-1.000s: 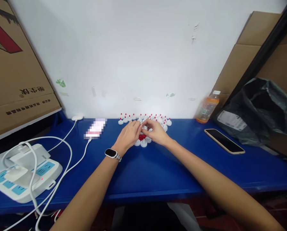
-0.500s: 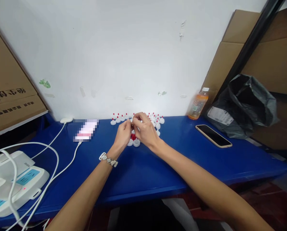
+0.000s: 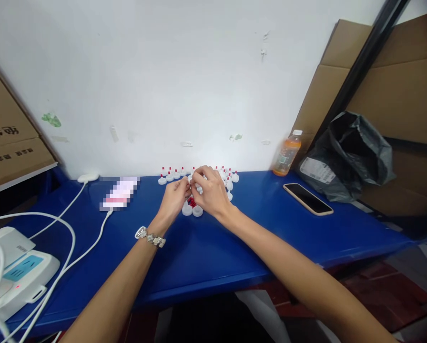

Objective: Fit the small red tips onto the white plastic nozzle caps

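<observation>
My left hand [image 3: 175, 196] is closed in a pinch, its fingertips meeting those of my right hand [image 3: 211, 193]. The right thumb and forefinger are pinched too, with the other fingers curled above. Whatever small thing they hold between them is mostly hidden by the fingers. Just below the fingertips lies a small pile of red tips [image 3: 191, 202]. Two white caps [image 3: 198, 211] sit at its near side. Behind both hands stand several white nozzle caps with red tips [image 3: 162, 179], and more white caps [image 3: 235, 177] are at the right.
A blue table [image 3: 206, 257] runs along the white wall. To the right are a phone [image 3: 308, 199], an orange drink bottle [image 3: 288, 153] and a grey plastic bag [image 3: 352, 157]. A power strip [image 3: 24, 276] with white cables and a blurred-out item [image 3: 120, 193] lie left.
The whole view has shifted, so things on the table appear a little further left. My hands stay pinched together over the same spot, with the fingers slightly rearranged.
</observation>
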### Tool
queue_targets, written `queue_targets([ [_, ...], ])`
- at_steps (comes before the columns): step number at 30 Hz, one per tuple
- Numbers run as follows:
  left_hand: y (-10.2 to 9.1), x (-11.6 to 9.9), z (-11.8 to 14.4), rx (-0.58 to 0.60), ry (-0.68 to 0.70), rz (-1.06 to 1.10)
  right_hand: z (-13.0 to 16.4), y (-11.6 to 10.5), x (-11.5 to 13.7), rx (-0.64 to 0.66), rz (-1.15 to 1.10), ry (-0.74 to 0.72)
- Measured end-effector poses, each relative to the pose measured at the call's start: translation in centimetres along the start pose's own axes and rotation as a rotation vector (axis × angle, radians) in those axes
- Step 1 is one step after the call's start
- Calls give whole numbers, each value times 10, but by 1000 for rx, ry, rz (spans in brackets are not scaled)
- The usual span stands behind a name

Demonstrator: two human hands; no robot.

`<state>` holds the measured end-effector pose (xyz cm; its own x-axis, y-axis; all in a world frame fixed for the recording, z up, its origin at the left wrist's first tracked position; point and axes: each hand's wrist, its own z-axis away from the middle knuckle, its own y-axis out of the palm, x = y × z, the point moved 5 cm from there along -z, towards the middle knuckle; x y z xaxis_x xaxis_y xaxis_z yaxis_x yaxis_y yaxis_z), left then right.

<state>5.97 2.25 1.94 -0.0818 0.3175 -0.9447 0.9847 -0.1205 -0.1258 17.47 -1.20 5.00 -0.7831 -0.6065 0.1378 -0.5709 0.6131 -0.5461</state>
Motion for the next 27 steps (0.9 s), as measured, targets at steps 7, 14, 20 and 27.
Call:
queue_targets([
  [7, -3, -19, 11, 76, 367, -746, 4, -7, -14, 98, -313, 131],
  [14, 8, -17, 4, -102, 297, -338, 2, -17, -6, 18, -168, 58],
  [20, -2, -2, 0, -153, 109, -68, 2, -18, -15, -46, -136, 103],
  [27, 4, -27, 15, 69, 436, -641, 6, -11, -18, -6, -370, 193],
])
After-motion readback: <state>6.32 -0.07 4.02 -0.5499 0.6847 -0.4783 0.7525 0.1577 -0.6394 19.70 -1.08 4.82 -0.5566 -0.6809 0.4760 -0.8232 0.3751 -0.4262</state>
